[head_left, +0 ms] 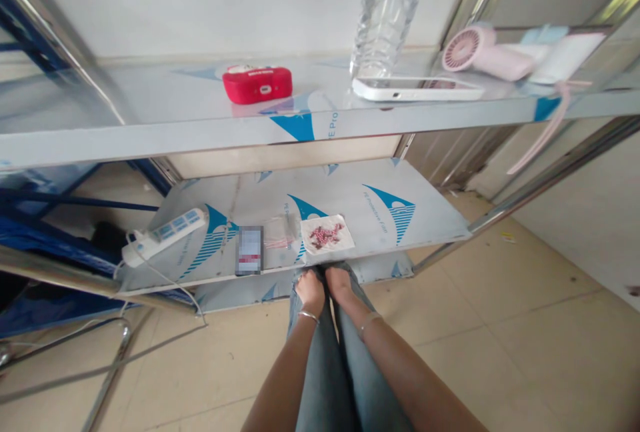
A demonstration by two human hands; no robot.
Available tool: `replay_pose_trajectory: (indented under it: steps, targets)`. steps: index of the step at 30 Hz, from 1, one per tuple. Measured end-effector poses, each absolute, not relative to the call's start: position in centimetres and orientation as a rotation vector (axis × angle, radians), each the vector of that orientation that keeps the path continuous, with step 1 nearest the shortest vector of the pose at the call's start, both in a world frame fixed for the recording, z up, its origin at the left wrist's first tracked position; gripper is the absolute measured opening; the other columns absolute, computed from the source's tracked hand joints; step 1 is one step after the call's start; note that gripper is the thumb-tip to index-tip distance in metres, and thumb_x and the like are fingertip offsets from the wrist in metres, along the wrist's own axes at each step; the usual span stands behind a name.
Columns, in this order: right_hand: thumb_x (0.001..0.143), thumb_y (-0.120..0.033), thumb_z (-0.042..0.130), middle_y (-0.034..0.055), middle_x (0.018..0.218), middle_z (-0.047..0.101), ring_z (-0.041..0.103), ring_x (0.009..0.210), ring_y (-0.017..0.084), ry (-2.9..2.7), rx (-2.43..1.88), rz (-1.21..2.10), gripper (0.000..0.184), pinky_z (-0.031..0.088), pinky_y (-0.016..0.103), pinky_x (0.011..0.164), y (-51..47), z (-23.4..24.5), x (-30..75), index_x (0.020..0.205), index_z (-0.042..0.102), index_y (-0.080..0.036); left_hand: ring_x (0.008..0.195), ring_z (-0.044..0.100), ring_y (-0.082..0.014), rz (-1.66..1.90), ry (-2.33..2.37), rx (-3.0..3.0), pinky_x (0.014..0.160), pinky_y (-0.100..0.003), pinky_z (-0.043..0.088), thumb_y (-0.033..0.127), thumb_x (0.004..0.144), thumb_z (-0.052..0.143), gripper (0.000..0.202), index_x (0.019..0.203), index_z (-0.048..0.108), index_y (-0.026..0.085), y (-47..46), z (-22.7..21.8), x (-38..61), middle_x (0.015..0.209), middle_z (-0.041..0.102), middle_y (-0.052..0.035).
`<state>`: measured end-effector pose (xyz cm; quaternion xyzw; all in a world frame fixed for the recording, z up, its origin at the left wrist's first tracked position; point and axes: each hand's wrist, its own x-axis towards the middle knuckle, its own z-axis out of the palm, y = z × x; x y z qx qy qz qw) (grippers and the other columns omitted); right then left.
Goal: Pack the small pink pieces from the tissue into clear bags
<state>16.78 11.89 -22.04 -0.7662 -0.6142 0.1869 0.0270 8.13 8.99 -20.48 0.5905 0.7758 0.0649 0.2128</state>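
My left hand (310,291) rests on my left knee, its fingers bent down over the front, with a silver bangle at the wrist. On the other knee lies my right hand (340,283), a pale band round its wrist. Both hands look relaxed and hold nothing, though the fingertips are hidden. Just beyond them, on the lower shelf (345,195), a white square sheet (345,240) carries a heap of small red and pink beads (326,237). Left of it lie a clear plastic bag (278,232) and a phone (249,250) with a blurred-out screen.
A white power strip (165,235) with a trailing cable sits at the shelf's left end. The upper shelf (175,132) holds a red case (257,84), a water bottle (387,25), a white-framed phone (417,89) and a pink hand fan (487,53). Metal posts stand on both sides.
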Motion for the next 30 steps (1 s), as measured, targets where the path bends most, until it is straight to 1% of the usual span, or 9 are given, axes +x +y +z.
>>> replay_pose_trajectory:
  steps: [3, 7, 9, 13, 17, 20, 25, 28, 30]
  targets:
    - [0.079, -0.008, 0.058, 0.0167, 0.081, 0.071, 0.069, 0.079, 0.025, -2.011, -2.362, 0.613, 0.016, 0.051, 0.026, 0.067, 11.9, -22.1, 16.3, 0.073, 0.073, -0.01, 0.093, 0.066, -0.0251, 0.16, 2.138, 1.638, 0.076, -0.032, 0.049, 0.012, 0.088, 0.037, 0.03, 0.094, 0.067, 0.011, 9.0, -21.1, 8.7, 0.094, 0.069, -0.0163]
    - [0.086, -0.006, 0.042, 0.0188, 0.09, 0.071, 0.069, 0.083, 0.024, -2.106, -2.37, 0.555, 0.031, 0.051, 0.028, 0.07, 11.0, -22.4, 17.0, 0.088, 0.073, -0.009, 0.095, 0.064, -0.0241, 0.193, 2.141, 1.655, 0.079, -0.033, 0.048, 0.013, 0.089, 0.036, 0.03, 0.094, 0.066, 0.011, 8.9, -21.3, 9.3, 0.095, 0.068, -0.0158]
    - [0.087, -0.004, 0.035, 0.0202, 0.091, 0.07, 0.068, 0.084, 0.025, -2.156, -2.352, 0.485, 0.037, 0.05, 0.031, 0.071, 10.4, -22.5, 17.3, 0.093, 0.071, -0.008, 0.097, 0.063, -0.0236, 0.216, 2.146, 1.68, 0.081, -0.032, 0.046, 0.013, 0.089, 0.036, 0.03, 0.095, 0.065, 0.011, 8.7, -21.3, 9.4, 0.096, 0.067, -0.015]
    - [0.086, 0.0, 0.034, 0.0231, 0.09, 0.068, 0.067, 0.087, 0.029, -2.223, -2.285, 0.318, 0.036, 0.048, 0.036, 0.071, 9.3, -22.4, 17.2, 0.094, 0.069, -0.004, 0.097, 0.061, -0.0228, 0.238, 2.152, 1.685, 0.081, -0.031, 0.045, 0.016, 0.091, 0.035, 0.029, 0.095, 0.064, 0.012, 8.2, -21.5, 9.3, 0.098, 0.067, -0.0134]
    - [0.085, 0.001, 0.031, 0.0249, 0.092, 0.067, 0.065, 0.088, 0.031, -2.253, -2.187, 0.304, 0.037, 0.046, 0.038, 0.072, 8.9, -22.3, 16.9, 0.096, 0.067, -0.001, 0.097, 0.06, -0.022, 0.26, 2.146, 1.704, 0.081, -0.031, 0.043, 0.019, 0.091, 0.038, 0.026, 0.094, 0.062, 0.013, 8.1, -22.0, 9.2, 0.098, 0.066, -0.0124]
    - [0.087, -0.001, 0.031, 0.0215, 0.094, 0.067, 0.064, 0.088, 0.029, -2.286, -2.088, 0.325, 0.037, 0.045, 0.036, 0.073, 8.8, -22.3, 17.2, 0.097, 0.066, -0.003, 0.097, 0.06, -0.0219, 0.275, 2.161, 1.708, 0.081, -0.032, 0.042, 0.02, 0.092, 0.036, 0.027, 0.094, 0.062, 0.013, 8.1, -22.1, 9.4, 0.097, 0.066, -0.0126]
    - [0.09, -0.009, 0.038, 0.0119, 0.096, 0.067, 0.061, 0.092, 0.023, -2.322, -1.878, 0.339, 0.028, 0.042, 0.031, 0.077, 8.4, -22.5, 17.8, 0.095, 0.066, -0.014, 0.097, 0.06, -0.0219, 0.302, 2.182, 1.663, 0.082, -0.032, 0.042, 0.021, 0.093, 0.033, 0.03, 0.093, 0.062, 0.014, 7.8, -21.6, 9.6, 0.096, 0.066, -0.0119]
    - [0.09, -0.014, 0.041, 0.0088, 0.093, 0.067, 0.059, 0.09, 0.02, -2.296, -1.833, 0.357, 0.024, 0.041, 0.029, 0.078, 8.3, -22.6, 18.1, 0.092, 0.065, -0.017, 0.096, 0.061, -0.0218, 0.314, 2.186, 1.645, 0.082, -0.031, 0.042, 0.021, 0.093, 0.033, 0.03, 0.094, 0.062, 0.014, 7.7, -21.3, 9.5, 0.097, 0.066, -0.0122]
    - [0.091, -0.015, 0.042, 0.008, 0.094, 0.067, 0.059, 0.09, 0.019, -2.259, -1.834, 0.37, 0.024, 0.04, 0.028, 0.078, 8.3, -22.7, 18.2, 0.094, 0.065, -0.017, 0.096, 0.061, -0.0223, 0.32, 2.185, 1.653, 0.082, -0.032, 0.042, 0.023, 0.093, 0.035, 0.029, 0.094, 0.062, 0.013, 7.6, -21.1, 9.5, 0.098, 0.066, -0.0127]
